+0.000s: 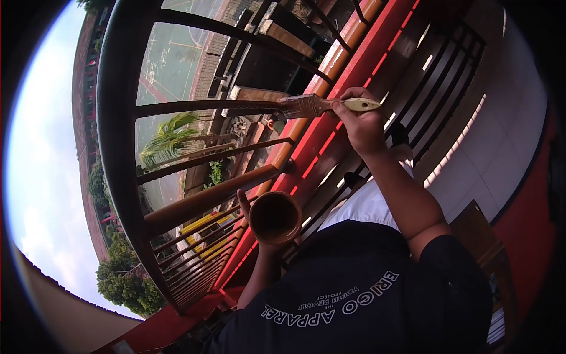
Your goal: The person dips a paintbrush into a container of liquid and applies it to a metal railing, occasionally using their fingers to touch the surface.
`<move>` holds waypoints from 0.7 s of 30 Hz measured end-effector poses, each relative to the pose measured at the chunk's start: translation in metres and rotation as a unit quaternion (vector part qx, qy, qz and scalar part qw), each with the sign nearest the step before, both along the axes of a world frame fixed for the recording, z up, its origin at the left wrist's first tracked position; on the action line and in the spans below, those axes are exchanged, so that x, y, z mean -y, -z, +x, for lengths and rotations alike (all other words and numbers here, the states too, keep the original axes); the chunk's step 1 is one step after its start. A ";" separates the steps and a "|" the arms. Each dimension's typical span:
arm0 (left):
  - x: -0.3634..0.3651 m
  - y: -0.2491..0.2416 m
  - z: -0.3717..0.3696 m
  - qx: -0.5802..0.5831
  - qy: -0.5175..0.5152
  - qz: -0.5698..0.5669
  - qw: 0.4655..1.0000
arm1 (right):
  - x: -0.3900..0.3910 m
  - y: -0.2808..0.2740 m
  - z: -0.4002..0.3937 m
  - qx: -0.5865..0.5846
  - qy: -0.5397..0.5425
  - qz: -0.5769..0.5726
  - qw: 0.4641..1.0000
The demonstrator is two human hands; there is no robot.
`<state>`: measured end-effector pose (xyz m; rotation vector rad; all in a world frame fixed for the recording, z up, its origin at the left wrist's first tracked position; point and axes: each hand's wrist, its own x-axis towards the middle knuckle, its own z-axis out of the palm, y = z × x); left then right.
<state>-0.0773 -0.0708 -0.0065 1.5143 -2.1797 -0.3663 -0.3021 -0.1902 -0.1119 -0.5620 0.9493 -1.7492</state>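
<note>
My right hand (362, 121) is closed around the pale handle of a paintbrush (306, 106). The brush's wide bristles, stained brown, lie against the lower end of a dark metal baluster (206, 107), close to the orange-brown bottom rail (324, 76). Lower down, my left hand (243, 205) holds a round brown cup (275, 218) from beneath and the side, one finger sticking up beside its rim. The cup's inside is dark, so its contents cannot be made out. A thick brown post (212, 199) of the railing stands close to that hand.
A dark, broad handrail (121, 118) curves along the railing's outer side. Under the bottom rail runs a red ledge (318, 147). Pale floor tiles (489, 135) with striped shadows lie to the right. Beyond the bars are a green court (168, 65) and a palm plant (174, 138).
</note>
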 end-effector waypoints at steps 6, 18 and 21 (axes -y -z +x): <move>-0.014 0.023 0.024 -0.183 -0.014 0.161 0.970 | 0.006 0.019 -0.010 0.206 -0.024 0.175 0.962; -0.001 0.001 0.007 -0.057 0.030 0.041 0.997 | 0.007 0.017 -0.009 0.082 0.003 0.094 0.992; -0.012 0.013 0.031 0.050 0.047 -0.021 0.997 | -0.012 -0.004 0.002 -0.144 0.059 -0.054 0.986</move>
